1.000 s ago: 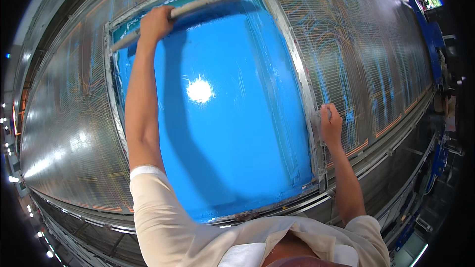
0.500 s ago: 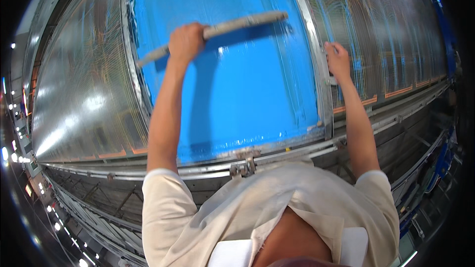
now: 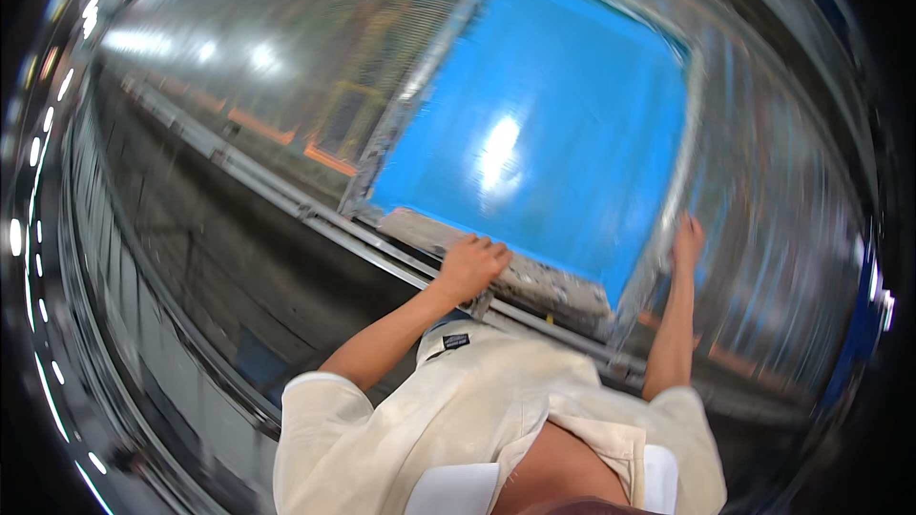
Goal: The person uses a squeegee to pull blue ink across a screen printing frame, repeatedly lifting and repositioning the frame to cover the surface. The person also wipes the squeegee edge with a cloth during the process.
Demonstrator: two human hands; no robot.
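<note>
My left hand point(image 3: 472, 265) is closed over a long, paint-spattered squeegee point(image 3: 558, 281), which lies along the near edge of a printing screen. Glossy blue ink point(image 3: 592, 114) covers the mesh inside its metal screen frame point(image 3: 399, 124). Beside the frame's right side is my right hand point(image 3: 687, 238), smaller and slightly blurred. Its fingers look curled; whether they grip the frame cannot be made out. Part of the squeegee's middle is hidden under my left hand.
A long printing table point(image 3: 286, 76) with striped, coloured markings stretches to both sides of the screen. Metal rails point(image 3: 372, 253) run along its near edge, close to my body. Beyond the rails at left is a dark gap with grey metal framework point(image 3: 143, 324).
My left hand has brought the squeegee from the screen's far half to its near edge. My right hand remains by the right side of the frame. The whole view has turned.
</note>
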